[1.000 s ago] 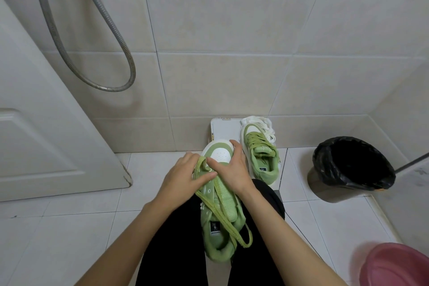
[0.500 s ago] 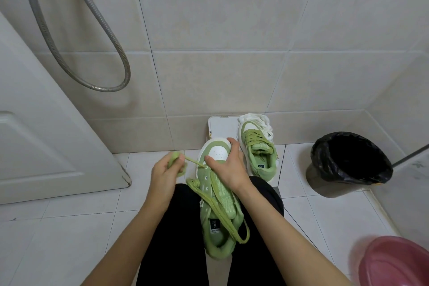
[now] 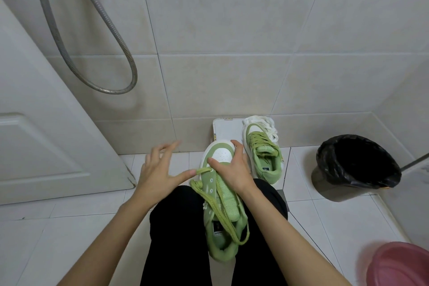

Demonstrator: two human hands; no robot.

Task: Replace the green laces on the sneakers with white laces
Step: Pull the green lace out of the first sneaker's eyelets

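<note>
"Head view: where is the sneaker [image 3: 220, 199] found, and how is it held?"

"It is laid along the lap at lower centre of the frame, toe pointing away. The toe is gripped by the right hand [image 3: 232, 167], whose fingers are curled over the white cap. The left hand [image 3: 160, 169] is spread wide, nothing held; its thumb tip is seen at a loose end of the green lace [image 3: 224, 218], though contact cannot be confirmed."

"How much of the unlacing is judged done?"

"Several eyelets are shown bare, and the lace is draped slack down the tongue and looped past the heel. It appears to be threaded only near the toe, so this shoe is judged nearly stripped."

"And what is left?"

"Most of the job. The second sneaker [image 3: 264, 160], set on a white board [image 3: 224, 130] just above centre, is fully laced in green. The white laces [image 3: 267, 124] are bunched behind it against the wall, untouched. No white lace has been threaded."

"What is noted further out?"

"A black bin [image 3: 355, 165] at the right, a pink basin [image 3: 399, 264] at lower right, a shower hose [image 3: 111, 30] at upper left, a door [image 3: 34, 134] at the left."
</note>
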